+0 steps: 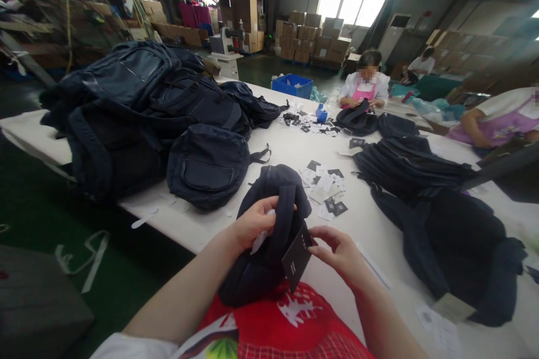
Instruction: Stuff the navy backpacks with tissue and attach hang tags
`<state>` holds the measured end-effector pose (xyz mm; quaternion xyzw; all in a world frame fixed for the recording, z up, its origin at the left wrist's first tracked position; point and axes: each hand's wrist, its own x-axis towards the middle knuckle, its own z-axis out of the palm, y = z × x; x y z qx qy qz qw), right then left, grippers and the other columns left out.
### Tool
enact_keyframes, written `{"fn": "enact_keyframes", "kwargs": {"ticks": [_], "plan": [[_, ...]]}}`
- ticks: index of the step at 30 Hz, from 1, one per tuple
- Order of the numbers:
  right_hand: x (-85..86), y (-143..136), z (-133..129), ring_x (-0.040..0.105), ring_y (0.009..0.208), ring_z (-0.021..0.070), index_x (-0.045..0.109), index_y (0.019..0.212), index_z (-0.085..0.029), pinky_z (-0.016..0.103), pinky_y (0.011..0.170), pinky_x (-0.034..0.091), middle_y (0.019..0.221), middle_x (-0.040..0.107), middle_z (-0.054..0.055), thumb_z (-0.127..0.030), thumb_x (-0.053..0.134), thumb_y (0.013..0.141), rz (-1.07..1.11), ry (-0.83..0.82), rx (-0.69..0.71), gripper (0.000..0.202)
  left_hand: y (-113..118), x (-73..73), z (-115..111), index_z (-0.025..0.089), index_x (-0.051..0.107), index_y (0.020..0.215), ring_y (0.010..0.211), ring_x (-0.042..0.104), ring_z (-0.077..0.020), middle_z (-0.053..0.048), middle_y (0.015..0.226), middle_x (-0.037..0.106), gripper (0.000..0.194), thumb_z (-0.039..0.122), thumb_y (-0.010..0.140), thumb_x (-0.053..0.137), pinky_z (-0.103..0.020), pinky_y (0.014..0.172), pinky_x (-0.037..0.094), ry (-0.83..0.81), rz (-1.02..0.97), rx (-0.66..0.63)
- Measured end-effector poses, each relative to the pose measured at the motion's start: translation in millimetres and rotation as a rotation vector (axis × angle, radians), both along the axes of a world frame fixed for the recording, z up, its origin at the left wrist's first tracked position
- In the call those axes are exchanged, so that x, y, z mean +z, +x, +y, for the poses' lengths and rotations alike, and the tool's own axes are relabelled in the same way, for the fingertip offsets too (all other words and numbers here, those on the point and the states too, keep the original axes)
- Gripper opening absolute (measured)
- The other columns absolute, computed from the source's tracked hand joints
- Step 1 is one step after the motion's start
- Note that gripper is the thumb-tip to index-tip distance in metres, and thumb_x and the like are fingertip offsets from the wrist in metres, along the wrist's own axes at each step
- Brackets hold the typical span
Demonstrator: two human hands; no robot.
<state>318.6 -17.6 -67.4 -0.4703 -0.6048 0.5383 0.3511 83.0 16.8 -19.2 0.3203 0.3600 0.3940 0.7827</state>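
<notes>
A dark navy backpack (256, 269) rests against my red apron at the table's front edge. My left hand (257, 223) is closed on the backpack by its strap (285, 219), with a bit of clear plastic or white paper (258, 242) under the fingers. Between thumb and forefinger, my right hand (332, 247) pinches the upper edge of a black tag (297, 258) that hangs tilted in front of the backpack. Beyond the backpack, loose black and white tags (324, 188) lie scattered on the white table (286, 148).
Navy backpacks (126, 118) are piled at the left, and more (455, 235) lie at the right. Farther back are another heap of tags (309, 123), a blue bin (292, 85) and a person in a pink apron (365, 87) handling a bag. Another person (501, 118) is at the right.
</notes>
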Motion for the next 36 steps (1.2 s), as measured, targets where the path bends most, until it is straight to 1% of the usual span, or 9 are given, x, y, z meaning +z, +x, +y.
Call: {"fn": "enact_keyframes", "kwargs": {"ticks": [3,6,11,16,21,25,28,32,36], "plan": [[0.8,-7,-2,0.061,0.113,0.029,0.063,0.117,-0.021,0.044,0.1,0.047,0.12,0.067,0.01,-0.045,0.08,0.069,0.15,-0.059,0.045,0.056,5,1.2,0,0.012,0.07,0.095,0.051,0.057,-0.0076,-0.001,0.066,0.066,0.051,0.034,0.054,0.091,-0.015,0.048,0.044,0.027,-0.011,0.011],[2.9,-19,-6,0.062,0.109,0.0286,0.06,0.122,-0.021,0.041,0.095,0.05,0.117,0.068,0.009,-0.043,0.085,0.062,0.09,-0.054,0.059,0.068,8,0.0,0,0.012,0.07,0.096,0.053,0.058,-0.0078,-0.001,0.069,0.067,0.052,0.031,0.054,0.091,-0.016,0.05,0.044,0.062,0.007,0.014],[6.1,-29,-11,0.066,0.078,0.0224,0.069,0.097,-0.018,0.031,0.068,0.055,0.085,0.073,0.003,-0.042,0.083,0.063,-0.041,-0.075,0.011,0.044,8,0.9,-1,0.013,0.069,0.099,0.048,0.05,-0.0037,0.002,0.066,0.064,0.051,0.023,0.054,0.09,-0.013,0.046,0.036,0.099,0.044,0.009],[26.5,-6,-13,0.062,0.059,0.0162,0.07,0.086,-0.015,0.027,0.055,0.054,0.068,0.068,0.002,-0.047,0.076,0.072,-0.09,-0.154,-0.161,0.036,6,3.7,0,0.012,0.07,0.097,0.055,0.055,-0.0062,0.001,0.069,0.066,0.048,0.02,0.055,0.089,-0.015,0.053,0.043,0.122,0.083,-0.008],[61.3,26,-10,0.063,0.059,0.0147,0.072,0.095,-0.017,0.024,0.054,0.053,0.076,0.071,0.004,-0.04,0.068,0.083,-0.285,0.177,-0.212,0.026,6,3.6,1,0.013,0.071,0.094,0.065,0.061,-0.01,-0.001,0.074,0.069,0.045,0.027,0.055,0.09,-0.017,0.061,0.047,0.1,0.185,-0.1],[85.1,33,-11,0.07,0.081,0.0183,0.072,0.096,-0.022,0.028,0.076,0.056,0.089,0.074,0.005,-0.026,0.063,0.087,-0.532,0.673,-0.135,0.013,7,5.7,1,0.012,0.074,0.09,0.064,0.062,-0.0115,-0.004,0.074,0.071,0.042,0.036,0.059,0.087,-0.019,0.061,0.048,0.05,0.264,-0.2],[95.6,26,-15,0.07,0.087,0.0186,0.07,0.102,-0.024,0.032,0.086,0.054,0.092,0.075,0.004,-0.018,0.061,0.088,-0.683,0.971,-0.071,0.017,6,6.4,3,0.012,0.075,0.09,0.065,0.063,-0.0123,-0.004,0.073,0.072,0.042,0.032,0.056,0.089,-0.02,0.063,0.049,0.07,0.275,-0.183],[86.5,5,-12,0.07,0.087,0.0197,0.066,0.109,-0.025,0.035,0.088,0.055,0.094,0.075,0.004,-0.015,0.062,0.087,-0.619,1.039,-0.034,0.024,1,5.8,4,0.013,0.076,0.097,0.064,0.063,-0.0116,-0.006,0.078,0.074,0.04,0.033,0.064,0.084,-0.019,0.062,0.048,0.126,0.301,-0.178],[60.3,-15,-3,0.07,0.084,0.021,0.066,0.105,-0.025,0.037,0.082,0.057,0.091,0.074,0.006,-0.019,0.063,0.086,-0.456,0.91,-0.078,0.02,-7,4.7,2,0.014,0.076,0.099,0.076,0.067,-0.0155,-0.008,0.092,0.076,0.038,0.036,0.069,0.08,-0.022,0.071,0.051,0.159,0.325,-0.206]]}}
